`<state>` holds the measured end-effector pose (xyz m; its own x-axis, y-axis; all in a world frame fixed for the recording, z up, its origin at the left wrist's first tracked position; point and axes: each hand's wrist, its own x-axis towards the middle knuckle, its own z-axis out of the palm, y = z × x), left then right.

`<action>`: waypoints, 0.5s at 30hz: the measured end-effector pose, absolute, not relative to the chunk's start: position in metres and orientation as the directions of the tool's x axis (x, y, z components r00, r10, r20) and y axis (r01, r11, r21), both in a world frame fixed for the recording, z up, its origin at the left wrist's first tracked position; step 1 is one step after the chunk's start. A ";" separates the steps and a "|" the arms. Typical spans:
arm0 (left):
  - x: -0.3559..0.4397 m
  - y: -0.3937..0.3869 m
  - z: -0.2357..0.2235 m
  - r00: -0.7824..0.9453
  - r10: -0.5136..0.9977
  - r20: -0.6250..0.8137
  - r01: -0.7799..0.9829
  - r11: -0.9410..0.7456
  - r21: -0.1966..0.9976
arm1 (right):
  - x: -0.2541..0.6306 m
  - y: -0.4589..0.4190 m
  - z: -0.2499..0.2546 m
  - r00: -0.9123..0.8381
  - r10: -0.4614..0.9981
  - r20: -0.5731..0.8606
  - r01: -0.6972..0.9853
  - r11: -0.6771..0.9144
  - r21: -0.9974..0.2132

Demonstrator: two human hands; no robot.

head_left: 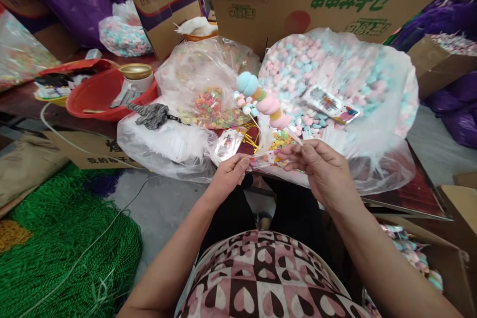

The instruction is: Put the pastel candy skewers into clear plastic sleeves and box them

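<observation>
My left hand (230, 175) pinches one end of a small see-through printed wrapper (263, 160). Its other end reaches the fingers of my right hand (326, 169). Between thumb and forefinger, my right hand grips the white stick of a marshmallow skewer (274, 110), which tilts up to the left with blue, pink, orange and green pieces. Just beyond my left hand lies a stack of printed wrappers (229, 144). Yellow twist ties (251, 138) and a small heap of gummy candies (281, 139) are on the table near my hands.
A big bag of pink and blue marshmallows (298, 59) stands right, with a wrapper pack (331, 104) on it. Left are a gummy bag (186, 74), a bag of white sticks (167, 144) and a red basin (89, 99). Cardboard boxes (268, 15) rise behind. Green cord (67, 238) covers the floor.
</observation>
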<state>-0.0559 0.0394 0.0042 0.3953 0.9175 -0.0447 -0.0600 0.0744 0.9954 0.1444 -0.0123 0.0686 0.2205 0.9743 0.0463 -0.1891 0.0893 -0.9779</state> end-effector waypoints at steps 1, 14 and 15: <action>-0.056 0.039 0.006 0.393 0.918 -0.046 -0.055 0.073 0.996 | 0.145 -0.012 0.067 0.237 0.970 0.053 -0.172 0.096 -0.981; -0.056 0.042 0.001 0.370 0.929 -0.036 -0.038 0.053 0.998 | 0.146 -0.007 0.059 0.282 0.959 0.022 -0.137 0.063 -0.989; -0.056 0.042 0.000 0.366 0.930 -0.037 -0.042 0.056 0.998 | 0.147 -0.007 0.059 0.308 0.951 0.039 -0.124 0.080 -0.989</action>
